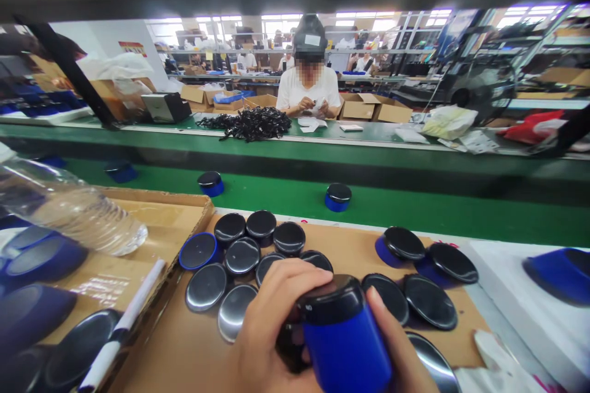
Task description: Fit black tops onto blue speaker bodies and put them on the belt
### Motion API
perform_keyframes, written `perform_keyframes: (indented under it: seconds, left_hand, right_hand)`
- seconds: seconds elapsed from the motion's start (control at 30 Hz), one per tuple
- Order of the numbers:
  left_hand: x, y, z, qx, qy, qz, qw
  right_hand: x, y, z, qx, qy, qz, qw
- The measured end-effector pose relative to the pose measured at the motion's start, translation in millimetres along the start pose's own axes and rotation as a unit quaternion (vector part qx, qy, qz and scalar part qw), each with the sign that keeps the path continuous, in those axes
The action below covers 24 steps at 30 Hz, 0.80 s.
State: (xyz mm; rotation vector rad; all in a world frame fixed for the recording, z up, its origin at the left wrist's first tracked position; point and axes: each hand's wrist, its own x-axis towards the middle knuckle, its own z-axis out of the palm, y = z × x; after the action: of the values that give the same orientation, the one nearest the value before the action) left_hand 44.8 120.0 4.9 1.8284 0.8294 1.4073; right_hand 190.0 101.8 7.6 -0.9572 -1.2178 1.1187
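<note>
Close to the camera, a blue round container with a glossy black top (pixel 348 338) is tilted between my two hands. My left hand (pixel 271 319) is closed around its left side, with fingers over the black top. A dark shiny part (pixel 291 344) shows under the left palm; what it is I cannot make out. From the right, my right hand (pixel 401 344) presses its thumb or finger along the container's side; its other fingers are hidden. Glossy black round lids (pixel 243 256) lie in a group behind the left hand, and one disc has a blue rim (pixel 198 250).
Blue containers with black tops (pixel 338 196) stand on a green belt (pixel 276 196). At left are a water bottle (pixel 78 209), a marker (pixel 124 325) and a cardboard tray (pixel 161 215). White foam (pixel 530 295) lies right. Opposite, a person (pixel 308 86) works beside black parts (pixel 258 123).
</note>
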Motion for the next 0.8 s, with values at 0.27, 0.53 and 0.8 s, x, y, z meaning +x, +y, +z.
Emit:
perform_keyframes:
  seconds: [0.27,0.53,0.8]
  left_hand:
    - [1.6,-10.0,-16.1,0.199,-0.127,-0.028,0.971]
    - [4.2,-30.4,-11.9,0.382,-0.151,0.065,0.909]
    - [4.2,-28.3,-12.8,0.383,-0.143,0.080,0.909]
  right_hand:
    - [-0.2,0.7,-9.5,0.191,-0.052,0.189,0.962]
    - [47.4,-10.2,-55.2,-0.419,0.102,0.006,0.902]
    - [160.8,8.1,-111.4,-0.601,0.123,0.117,0.781]
